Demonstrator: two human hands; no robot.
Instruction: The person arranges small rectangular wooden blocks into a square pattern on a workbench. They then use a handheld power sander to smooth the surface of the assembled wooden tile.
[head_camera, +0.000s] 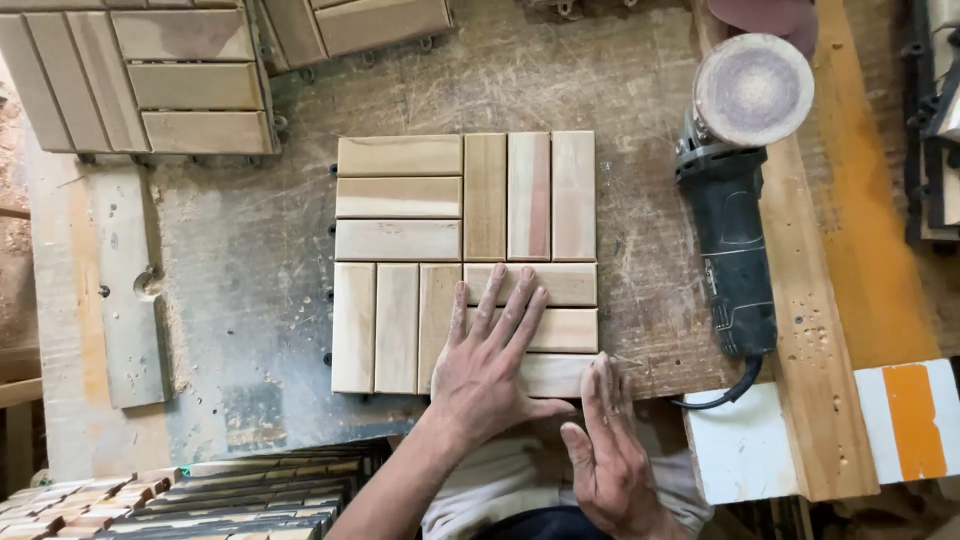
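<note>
Hands (540, 415) on slatted wooden tile (465, 262)

A woodworking shop: scarred, dusty bench (250, 300), slatted wooden deck tiles (465, 262), an angle grinder (735, 200), probably sawdust.

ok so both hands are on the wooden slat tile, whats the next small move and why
Probably reach the right hand to the angle grinder. The left hand lies flat on the tile's near right slats, pinning it to the workbench, while the right hand only rests at the tile's near edge. The grinder lies untouched just right of the tile, sanding disc up.
</note>
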